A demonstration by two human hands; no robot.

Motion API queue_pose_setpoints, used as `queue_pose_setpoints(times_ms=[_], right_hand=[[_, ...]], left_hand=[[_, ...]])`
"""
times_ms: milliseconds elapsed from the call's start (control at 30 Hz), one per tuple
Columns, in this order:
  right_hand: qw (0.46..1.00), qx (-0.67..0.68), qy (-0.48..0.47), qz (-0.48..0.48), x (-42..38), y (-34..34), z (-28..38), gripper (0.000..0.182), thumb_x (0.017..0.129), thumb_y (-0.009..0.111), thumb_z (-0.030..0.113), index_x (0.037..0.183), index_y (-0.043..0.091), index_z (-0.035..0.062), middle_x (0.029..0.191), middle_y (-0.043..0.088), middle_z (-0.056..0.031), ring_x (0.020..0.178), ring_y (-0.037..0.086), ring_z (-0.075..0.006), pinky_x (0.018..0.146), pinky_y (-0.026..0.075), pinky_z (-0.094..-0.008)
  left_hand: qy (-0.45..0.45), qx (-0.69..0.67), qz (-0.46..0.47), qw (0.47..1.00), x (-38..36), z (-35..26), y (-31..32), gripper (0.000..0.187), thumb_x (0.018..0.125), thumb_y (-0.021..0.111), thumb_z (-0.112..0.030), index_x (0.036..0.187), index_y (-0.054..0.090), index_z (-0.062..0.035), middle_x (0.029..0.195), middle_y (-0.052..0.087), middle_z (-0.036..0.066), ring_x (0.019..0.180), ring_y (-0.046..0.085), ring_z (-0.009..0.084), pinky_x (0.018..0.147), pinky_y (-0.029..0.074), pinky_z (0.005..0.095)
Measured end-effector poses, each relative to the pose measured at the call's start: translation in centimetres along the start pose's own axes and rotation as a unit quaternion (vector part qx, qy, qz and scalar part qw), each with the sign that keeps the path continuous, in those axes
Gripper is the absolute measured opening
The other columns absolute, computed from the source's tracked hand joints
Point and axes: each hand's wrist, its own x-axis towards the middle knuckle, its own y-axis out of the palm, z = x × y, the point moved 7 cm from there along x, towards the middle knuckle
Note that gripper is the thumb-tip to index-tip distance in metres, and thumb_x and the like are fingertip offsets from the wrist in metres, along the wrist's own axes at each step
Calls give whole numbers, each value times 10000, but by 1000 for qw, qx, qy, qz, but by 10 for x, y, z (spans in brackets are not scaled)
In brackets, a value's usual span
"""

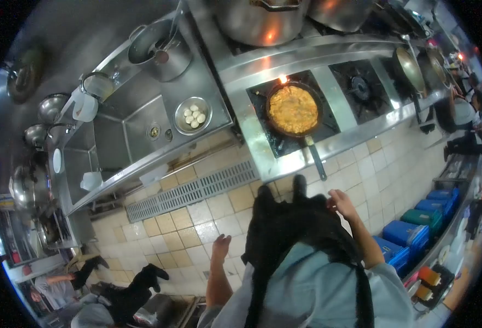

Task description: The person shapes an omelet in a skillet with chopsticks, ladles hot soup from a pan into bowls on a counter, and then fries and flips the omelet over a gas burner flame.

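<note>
A round frying pan (307, 135) sits on the near-left burner, its handle pointing toward me past the stove's front edge. A flat golden-yellow omelette-like food (293, 109) fills it, and a flame (283, 79) shows at its far rim. My right hand (340, 203) hangs a little short of the handle's end, fingers loosely apart, touching nothing. Lower and to the left, over the tiled floor, my left hand (220, 245) is free too, with its fingers slightly bent and no object visible in it.
Left of the stove, a metal bowl (179, 116) of several white egg-like balls stands beside the sink (121, 128). Large pots (260, 24) stand behind. Blue bins (405, 234) line the right side. Other people (134, 292) are at lower left and far right. A floor grate (191, 190) runs below.
</note>
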Motion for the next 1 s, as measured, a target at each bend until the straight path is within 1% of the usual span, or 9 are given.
queue_pose_setpoints(times_ms=[133, 267, 300, 333, 433, 700, 833, 900, 1000], right_hand=[[991, -105, -78, 11, 37, -2, -6, 453, 994, 502, 463, 1076, 600, 29, 806, 649, -85, 727, 633, -177, 635, 522, -322], [963, -229, -141, -20, 23, -18, 30, 450, 997, 496, 448, 988, 624, 16, 797, 659, -91, 709, 630, -190, 667, 526, -342], [964, -230, -135, -12, 25, -19, 29, 446, 999, 491, 439, 988, 626, 14, 802, 663, -96, 721, 638, -196, 678, 527, -348], [964, -231, -131, 0, 29, -19, 26, 442, 1000, 485, 430, 988, 627, 11, 807, 668, -100, 733, 646, -203, 689, 528, -354], [974, -202, -105, -15, 36, -33, 7, 430, 998, 483, 415, 1003, 639, 14, 833, 683, -110, 756, 661, -213, 707, 533, -353], [969, -235, -54, -59, 16, -47, -48, 474, 977, 491, 438, 1083, 650, 4, 894, 701, -155, 862, 677, -292, 813, 525, -405], [956, -279, -77, -55, -16, -49, -38, 471, 976, 457, 436, 1143, 647, 38, 1078, 677, -227, 1033, 638, -396, 917, 493, -460], [955, -281, -79, -53, -25, -53, -38, 442, 973, 464, 404, 1131, 642, 32, 1069, 666, -251, 1023, 631, -412, 913, 489, -476], [960, -253, -87, -84, -24, -69, -54, 445, 973, 475, 404, 1123, 642, 20, 1067, 666, -254, 1021, 632, -418, 916, 487, -477]], left_hand=[[117, 25, 4, 993, 10, -1, 1, 606, 918, 638, -330, 1332, 510, 94, 1166, 666, 224, 1099, 628, 265, 944, 483, 353], [45, 0, -12, 999, -13, -19, 16, 491, 937, 634, -273, 1292, 549, 57, 1038, 683, 141, 928, 634, 218, 828, 514, 342], [296, 170, -23, 940, -3, -2, 20, 443, 942, 613, -282, 1279, 579, 4, 1039, 686, 111, 951, 643, 215, 811, 521, 330], [516, 323, -34, 793, -10, 5, 32, 400, 947, 591, -290, 1266, 609, -49, 1041, 688, 80, 974, 652, 213, 794, 527, 317], [202, 155, 88, 963, -30, 8, 38, 418, 946, 600, -279, 1289, 591, -41, 1099, 671, 87, 1022, 637, 213, 834, 517, 323], [43, 121, 273, 953, -97, -176, 34, 475, 942, 624, -248, 1351, 544, -21, 1253, 624, 105, 1150, 595, 214, 939, 490, 339], [53, 189, 343, 918, -137, -297, 18, 499, 941, 633, -237, 1374, 527, -13, 1310, 606, 112, 1197, 580, 214, 978, 480, 344], [192, 171, 343, 904, -161, -359, 10, 550, 969, 616, -344, 1358, 518, 33, 1342, 574, 178, 1169, 563, 226, 1006, 433, 349], [293, 179, 380, 859, -188, -420, 26, 502, 993, 588, -271, 1390, 492, 21, 1424, 513, 147, 1256, 517, 257, 1068, 390, 346]])
